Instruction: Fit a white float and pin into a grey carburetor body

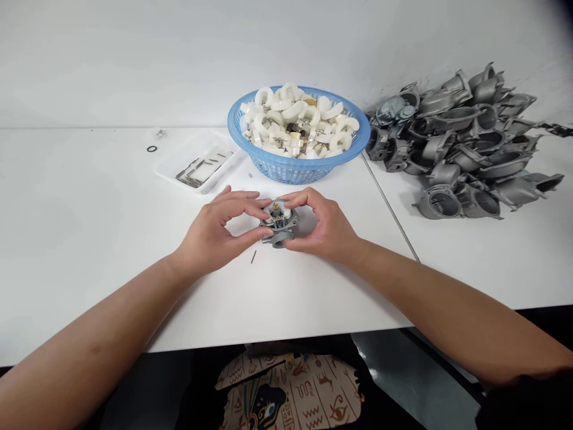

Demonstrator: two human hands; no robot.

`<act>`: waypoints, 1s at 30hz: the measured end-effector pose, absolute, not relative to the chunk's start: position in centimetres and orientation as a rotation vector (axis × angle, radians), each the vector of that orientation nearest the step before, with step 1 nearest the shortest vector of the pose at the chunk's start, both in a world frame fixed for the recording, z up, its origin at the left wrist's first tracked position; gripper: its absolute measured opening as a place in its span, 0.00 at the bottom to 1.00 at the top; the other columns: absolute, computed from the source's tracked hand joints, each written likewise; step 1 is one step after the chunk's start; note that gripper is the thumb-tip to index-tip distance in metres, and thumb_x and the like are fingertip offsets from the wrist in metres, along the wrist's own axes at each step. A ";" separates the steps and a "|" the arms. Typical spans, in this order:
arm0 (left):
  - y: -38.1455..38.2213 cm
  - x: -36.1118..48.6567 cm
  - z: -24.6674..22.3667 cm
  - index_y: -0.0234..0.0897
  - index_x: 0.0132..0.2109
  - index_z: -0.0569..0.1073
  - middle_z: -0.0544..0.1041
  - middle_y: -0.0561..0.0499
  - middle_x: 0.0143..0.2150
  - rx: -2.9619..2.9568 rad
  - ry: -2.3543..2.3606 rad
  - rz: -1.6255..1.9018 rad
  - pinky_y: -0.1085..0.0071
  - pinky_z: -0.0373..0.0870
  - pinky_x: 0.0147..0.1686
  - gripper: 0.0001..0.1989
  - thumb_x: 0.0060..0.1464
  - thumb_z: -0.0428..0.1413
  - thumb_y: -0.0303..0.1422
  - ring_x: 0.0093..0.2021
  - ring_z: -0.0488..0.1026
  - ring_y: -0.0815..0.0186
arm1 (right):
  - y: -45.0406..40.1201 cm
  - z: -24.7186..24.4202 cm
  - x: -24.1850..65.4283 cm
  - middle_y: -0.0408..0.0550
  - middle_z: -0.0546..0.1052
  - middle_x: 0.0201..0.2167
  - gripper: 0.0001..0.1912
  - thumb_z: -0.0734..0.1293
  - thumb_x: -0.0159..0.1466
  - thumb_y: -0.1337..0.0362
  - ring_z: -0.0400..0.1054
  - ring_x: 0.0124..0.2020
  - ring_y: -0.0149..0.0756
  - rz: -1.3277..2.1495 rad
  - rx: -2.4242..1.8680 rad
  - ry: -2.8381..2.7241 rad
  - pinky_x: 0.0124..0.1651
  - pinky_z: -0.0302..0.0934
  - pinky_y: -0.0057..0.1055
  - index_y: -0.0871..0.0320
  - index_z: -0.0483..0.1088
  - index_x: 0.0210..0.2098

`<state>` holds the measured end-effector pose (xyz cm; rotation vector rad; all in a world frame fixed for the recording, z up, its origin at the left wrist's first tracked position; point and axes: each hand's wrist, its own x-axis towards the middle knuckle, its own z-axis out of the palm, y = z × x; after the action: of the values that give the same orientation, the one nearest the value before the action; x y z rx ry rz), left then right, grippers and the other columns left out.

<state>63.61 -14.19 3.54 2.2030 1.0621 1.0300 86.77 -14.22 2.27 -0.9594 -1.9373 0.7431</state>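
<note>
The grey metal part (281,224) is being held just above or on the table top, near its front edge, with its open cavity being turned upward. By the right hand (323,226) it is being gripped along its right side, the fingers being curled to the rim and the thumb being set lower down. The left hand (219,226) is being kept half open, a wide gap being left between thumb and forefinger; the part's left side is being met by its fingertips, though whether anything small is being pinched there cannot be told. In the cavity a white piece (286,211) and a brass fitting (275,206) are being shown, partly covered by fingers.

Below the left hand, a thin pin (253,257) is being borne by the white table (89,239). Beyond that hand, more metal pins (190,181) are being held in a shallow white tray (188,158), with a black ring (152,149) being seen to its left. Behind the hands, a heap of white curved pieces (293,110) is being contained in a blue basket (290,170). Farther right, grey castings (470,152) are being supported in a pile against the wall (134,60).
</note>
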 end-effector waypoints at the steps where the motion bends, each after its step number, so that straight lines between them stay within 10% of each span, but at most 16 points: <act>1: -14.1 63.6 3.5 0.44 0.42 0.78 0.82 0.48 0.50 2.208 1.047 1.040 0.40 0.53 0.67 0.12 0.51 0.66 0.40 0.60 0.72 0.50 | -14.2 2.3 86.8 0.47 0.77 0.49 0.25 0.76 0.47 0.66 0.72 0.51 0.45 0.743 -0.960 -1.936 0.54 0.64 0.43 0.52 0.65 0.41; 30: -14.3 63.7 3.4 0.42 0.40 0.76 0.79 0.45 0.56 2.044 0.926 1.015 0.49 0.69 0.61 0.10 0.53 0.65 0.38 0.56 0.76 0.53 | -14.3 2.7 86.9 0.47 0.77 0.50 0.24 0.76 0.46 0.68 0.72 0.52 0.46 0.735 -0.934 -1.995 0.51 0.65 0.42 0.52 0.64 0.39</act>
<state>63.68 -14.29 3.44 2.0438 0.9258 1.0148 86.94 -14.26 2.70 -0.9336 -1.9950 0.7355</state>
